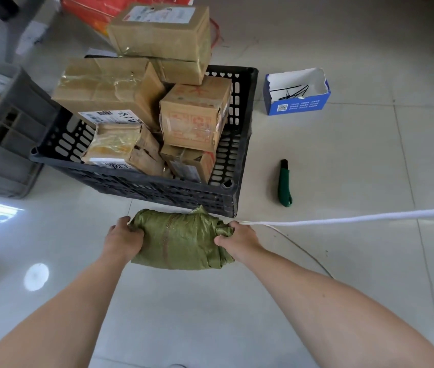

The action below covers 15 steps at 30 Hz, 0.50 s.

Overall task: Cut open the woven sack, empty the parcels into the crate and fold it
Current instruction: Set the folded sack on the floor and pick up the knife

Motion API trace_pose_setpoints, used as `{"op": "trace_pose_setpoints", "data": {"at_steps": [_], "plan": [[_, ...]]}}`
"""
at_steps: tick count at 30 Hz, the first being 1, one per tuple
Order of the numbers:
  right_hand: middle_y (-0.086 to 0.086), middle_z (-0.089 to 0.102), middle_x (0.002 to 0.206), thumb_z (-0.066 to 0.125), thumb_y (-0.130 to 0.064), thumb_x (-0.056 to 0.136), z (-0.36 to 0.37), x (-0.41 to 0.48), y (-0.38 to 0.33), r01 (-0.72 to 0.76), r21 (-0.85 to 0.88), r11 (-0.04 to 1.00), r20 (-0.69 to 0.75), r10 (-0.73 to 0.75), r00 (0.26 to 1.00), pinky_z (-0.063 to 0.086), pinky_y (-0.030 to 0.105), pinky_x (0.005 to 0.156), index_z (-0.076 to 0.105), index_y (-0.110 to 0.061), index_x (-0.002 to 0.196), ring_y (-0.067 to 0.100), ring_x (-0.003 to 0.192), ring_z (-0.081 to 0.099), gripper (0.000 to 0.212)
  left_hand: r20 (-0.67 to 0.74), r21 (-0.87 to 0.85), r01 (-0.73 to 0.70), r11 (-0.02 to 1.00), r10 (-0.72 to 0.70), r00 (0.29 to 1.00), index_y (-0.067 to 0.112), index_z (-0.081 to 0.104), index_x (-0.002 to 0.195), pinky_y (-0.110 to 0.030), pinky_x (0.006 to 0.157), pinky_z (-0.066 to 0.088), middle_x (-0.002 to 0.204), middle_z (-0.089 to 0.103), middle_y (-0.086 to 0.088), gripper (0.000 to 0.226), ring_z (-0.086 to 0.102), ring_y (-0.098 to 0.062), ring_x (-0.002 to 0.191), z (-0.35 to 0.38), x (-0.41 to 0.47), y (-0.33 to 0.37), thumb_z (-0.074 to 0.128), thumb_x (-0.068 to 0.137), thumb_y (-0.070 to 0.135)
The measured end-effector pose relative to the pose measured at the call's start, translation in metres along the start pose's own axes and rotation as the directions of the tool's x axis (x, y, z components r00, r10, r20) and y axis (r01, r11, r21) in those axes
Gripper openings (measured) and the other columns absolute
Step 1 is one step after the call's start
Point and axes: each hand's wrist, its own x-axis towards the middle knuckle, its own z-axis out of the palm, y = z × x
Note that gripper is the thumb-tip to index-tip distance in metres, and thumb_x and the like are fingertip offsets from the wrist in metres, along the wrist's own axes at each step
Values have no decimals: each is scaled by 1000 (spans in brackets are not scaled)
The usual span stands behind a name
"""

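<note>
Sack (pixel 181 239), green woven plastic, folded into a squat crumpled bundle on the glossy tiled floor (pixel 343 155), at 6 o'clock of the crate (pixel 157 187). Left hand (pixel 124 240) grip: fingers curled over the bundle's left end. Right hand (pixel 238 239) grip: thumb and fingers pinching the bunched right end. Crate black perforated plastic, heaped with taped cardboard parcels (pixel 194 118). Green knife (pixel 285 184) at its 3 o'clock.
</note>
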Motion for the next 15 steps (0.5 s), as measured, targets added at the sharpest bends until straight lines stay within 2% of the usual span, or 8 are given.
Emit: {"op": "trace_pose_setpoints", "data": {"at_steps": [4, 9, 12, 15], "plan": [[9, 52, 142, 65, -33, 89, 5, 3, -1, -10, -23, 1000, -15, 10, 1000, 40, 25, 86, 34, -20, 151, 28, 126, 53, 71, 17, -20, -33, 999, 34, 999, 23, 31, 154, -44, 110, 38, 152, 39, -14, 57, 39, -38, 138, 5, 0, 0, 46, 100, 33], [9, 39, 153, 68, -33, 87, 4, 0, -2, 39, -66, 997, -96, -45, 994, 39, 35, 108, 27, -24, 155, 31, 138, 42, 80, -13, 13, -104, 994, 104, 994, 28, 26, 156, -48, 113, 37, 164, 21, -5, 61, 31, -38, 144, 10, -2, 3, 47, 100, 36], [7, 34, 156, 65, -34, 88, 2, -2, -3, 52, -46, 998, -98, -56, 994, 38, 36, 109, 27, -25, 155, 30, 139, 41, 78, 70, 123, -132, 984, 124, 990, 33, 25, 156, -50, 120, 26, 166, 17, -3, 63, 18, -32, 151, 18, -3, 5, 46, 98, 45], [8, 36, 156, 61, -38, 90, -4, -4, -3, 61, -39, 997, -112, -65, 992, 38, 37, 110, 27, -24, 155, 29, 139, 41, 74, 95, 225, -103, 969, 83, 992, 35, 13, 158, -51, 122, 16, 168, 7, 0, 70, 3, -26, 154, 27, -4, 8, 43, 97, 51]]}}
